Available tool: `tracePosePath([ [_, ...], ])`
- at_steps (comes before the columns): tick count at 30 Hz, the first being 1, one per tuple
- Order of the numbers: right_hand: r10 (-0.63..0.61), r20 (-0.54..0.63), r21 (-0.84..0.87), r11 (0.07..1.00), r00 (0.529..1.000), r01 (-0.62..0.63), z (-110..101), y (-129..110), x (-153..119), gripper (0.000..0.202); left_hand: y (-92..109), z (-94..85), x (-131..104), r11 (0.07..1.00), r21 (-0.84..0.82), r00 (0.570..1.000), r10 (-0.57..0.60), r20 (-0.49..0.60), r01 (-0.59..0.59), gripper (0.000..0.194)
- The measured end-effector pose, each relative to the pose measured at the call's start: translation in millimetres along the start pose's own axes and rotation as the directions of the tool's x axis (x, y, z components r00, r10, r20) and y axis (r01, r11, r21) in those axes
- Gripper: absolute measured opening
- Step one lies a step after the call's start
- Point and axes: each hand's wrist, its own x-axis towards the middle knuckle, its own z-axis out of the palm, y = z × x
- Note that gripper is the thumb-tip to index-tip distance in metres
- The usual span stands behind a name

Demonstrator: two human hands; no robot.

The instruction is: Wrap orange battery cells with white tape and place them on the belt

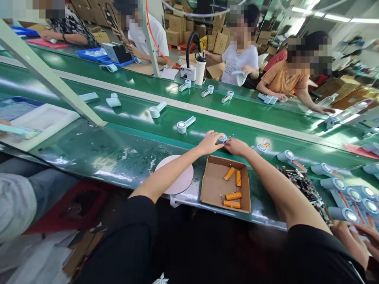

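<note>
Round-headed housing (222, 138): pale blue, a single piece steadied between the left hand (211, 142) and the right hand (237, 147).
Circular face: turned upward, a pale rim around a brighter middle, showing in the gap between the two hands.
Left edge: just beside the left hand's curved fingers, which cover part of it.
Right edge: close to the right hand's bunched fingertips; a thin wire (229, 137) shows just above them.
Lower part: mostly hidden by the hands, so its shape cannot be told.
Support: whether it rests below the hands or is lifted by them is unclear.
</note>
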Motion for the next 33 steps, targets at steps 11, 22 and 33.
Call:
tracePosePath([
  [11,-0.181,-0.243,0.427,0.862,0.953,0.272,-40,-78,-126,0.03,-91,-36.4,-327,0.979,0.2,0.994,0.061,-0.088,-0.042,0.071],
  [22,-0.675,0.013,0.677,0.549,0.738,0.49,23,-235,-194,0.026,7,-12.3,-308,0.977,-0.212,0.804,-0.133,-0.579,0.009,0.075],
  [33,-0.145,-0.092,0.097,0.983,0.985,0.154,9,-78,-155,0.022,9,22.6,-294,0.988,-0.136,0.884,-0.13,-0.45,0.076,0.091],
])
